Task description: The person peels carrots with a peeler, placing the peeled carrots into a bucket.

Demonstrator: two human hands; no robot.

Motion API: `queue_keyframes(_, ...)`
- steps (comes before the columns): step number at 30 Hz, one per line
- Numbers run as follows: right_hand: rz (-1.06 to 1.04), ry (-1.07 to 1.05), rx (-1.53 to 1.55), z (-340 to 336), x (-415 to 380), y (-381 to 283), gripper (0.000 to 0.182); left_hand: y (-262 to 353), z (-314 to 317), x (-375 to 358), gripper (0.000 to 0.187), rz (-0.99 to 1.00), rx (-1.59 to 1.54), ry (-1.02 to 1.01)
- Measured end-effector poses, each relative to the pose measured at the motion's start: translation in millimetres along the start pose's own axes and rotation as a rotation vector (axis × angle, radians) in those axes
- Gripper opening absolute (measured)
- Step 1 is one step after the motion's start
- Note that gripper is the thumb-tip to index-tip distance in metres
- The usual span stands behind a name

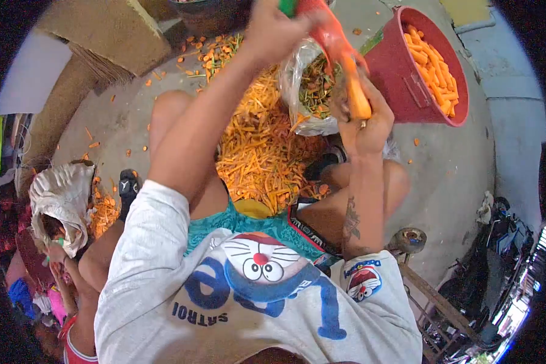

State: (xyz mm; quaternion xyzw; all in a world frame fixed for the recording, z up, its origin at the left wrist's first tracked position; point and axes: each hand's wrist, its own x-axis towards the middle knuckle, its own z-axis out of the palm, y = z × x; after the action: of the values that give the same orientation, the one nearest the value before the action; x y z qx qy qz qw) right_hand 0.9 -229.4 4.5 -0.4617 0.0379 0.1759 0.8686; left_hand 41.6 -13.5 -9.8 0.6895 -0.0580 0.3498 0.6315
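My right hand point(370, 118) is wrapped around a carrot point(359, 100), its blunt end toward me. Up at the top edge, my left hand point(276, 30) is closed on a green-handled tool point(288, 6), whose working end is blurred. Between the two hands runs a smooth red-orange shape point(326, 27), reaching down to the carrot's far end; I cannot tell what it is. Below my hands, between my legs, lies a big heap of carrot peelings point(255, 145). Beside the heap, a clear plastic bag point(291, 91) holds green and orange scraps.
A red bucket point(388, 73) full of peeled carrots point(434, 70) leans at the upper right. Carrot pieces point(215, 57) are scattered on the concrete floor point(443, 164). At left, another person's arm point(67, 276) reaches to a white sack point(60, 194). A metal frame point(431, 291) stands at lower right.
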Motion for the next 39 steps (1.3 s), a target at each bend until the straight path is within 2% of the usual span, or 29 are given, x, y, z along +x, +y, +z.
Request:
queue_keyframes(2,0.125,-0.563,0.173,-33,25,0,0.044,32,-14,12,0.009,-0.142,-0.150,0.058)
queue_keyframes(3,0.116,-0.568,0.173,-28,23,-2,0.044,0,-16,7,0.020,-0.309,-0.055,0.197)
queue_keyframes(4,0.061,-0.405,0.082,-20,19,-4,0.045,12,-7,2,0.020,-0.299,-0.058,0.195)
queue_keyframes(5,0.009,-0.237,-0.006,-11,14,-5,0.046,23,7,-14,0.019,-0.138,-0.089,0.034)
queue_keyframes(6,0.007,-0.234,-0.006,2,7,-5,0.046,36,17,-29,0.017,0.019,-0.119,-0.126)
queue_keyframes(7,-0.005,-0.096,-0.017,18,0,-7,0.045,49,18,-29,0.016,0.096,-0.079,-0.268)
queue_keyframes(8,-0.012,0.048,-0.028,23,-5,-6,0.044,42,14,-19,0.016,0.086,-0.082,-0.269)
queue_keyframes(9,0.002,0.060,-0.031,12,-5,-5,0.044,27,6,-6,0.016,0.006,-0.037,-0.112)
queue_keyframes(10,0.041,-0.165,-0.007,-3,0,-6,0.044,21,-4,3,0.017,-0.066,0.013,0.047)
queue_keyframes(11,0.070,-0.397,0.022,-10,4,-7,0.043,32,-14,12,0.009,-0.159,-0.062,0.032)
queue_keyframes(14,0.029,-0.239,-0.070,-10,7,-9,0.043,26,-5,-5,0.018,-0.144,0.029,0.035)
queue_keyframes(15,0.024,-0.237,-0.069,-2,4,-9,0.043,24,11,-21,0.019,-0.018,-0.016,-0.001)
queue_keyframes(16,-0.037,-0.140,-0.099,11,-1,-7,0.045,34,11,-22,0.019,-0.019,-0.018,-0.002)
queue_keyframes(18,-0.083,-0.032,-0.134,7,-2,-5,0.047,46,7,-23,0.020,-0.024,0.020,-0.222)
queue_keyframes(19,-0.026,-0.225,-0.104,-6,0,-6,0.048,31,-2,-12,0.022,-0.301,0.215,-0.089)
queue_keyframes(20,0.021,-0.429,-0.068,-13,2,-7,0.049,18,-7,4,0.021,-0.021,-0.040,0.043)
queue_keyframes(22,0.015,-0.378,-0.080,-8,0,-8,0.051,29,-21,13,0.009,-0.064,-0.109,-0.012)
queue_keyframes(24,0.003,-0.332,-0.099,3,1,-11,0.053,28,-1,-13,0.013,-0.085,-0.058,-0.045)
queue_keyframes(26,-0.106,-0.085,-0.139,18,-1,-5,0.053,32,7,-23,0.018,-0.122,-0.009,-0.073)
queue_keyframes(27,-0.101,-0.082,-0.143,8,3,-5,0.053,38,6,-20,0.016,-0.053,0.027,-0.143)
queue_keyframes(28,-0.051,-0.239,-0.117,-8,5,-5,0.052,41,6,-23,0.015,0.008,0.063,-0.212)
queue_keyframes(29,0.002,-0.399,-0.087,-21,6,-4,0.050,17,-6,-14,0.018,-0.118,0.042,-0.151)
queue_keyframes(30,0.006,-0.402,-0.086,-20,6,-5,0.050,19,-11,-8,0.018,-0.119,0.045,-0.147)
queue_keyframes(32,0.069,-0.450,0.015,-12,5,-9,0.047,27,-19,10,0.009,-0.094,-0.163,0.048)
queue_keyframes(33,0.058,-0.458,0.016,-8,6,-10,0.047,15,-15,4,0.017,-0.032,-0.037,0.142)
queue_keyframes(34,0.030,-0.292,0.003,-4,6,-8,0.047,25,-7,-4,0.017,-0.021,-0.040,0.141)
queue_keyframes(35,0.005,-0.120,-0.009,-1,4,-6,0.047,43,4,-23,0.016,0.009,-0.087,-0.005)
queue_keyframes(37,-0.028,-0.075,-0.063,2,3,-5,0.048,51,20,-37,0.014,0.089,-0.194,-0.187)
queue_keyframes(39,-0.039,-0.020,-0.119,-7,-1,-2,0.049,21,0,-16,0.015,-0.042,-0.058,-0.061)
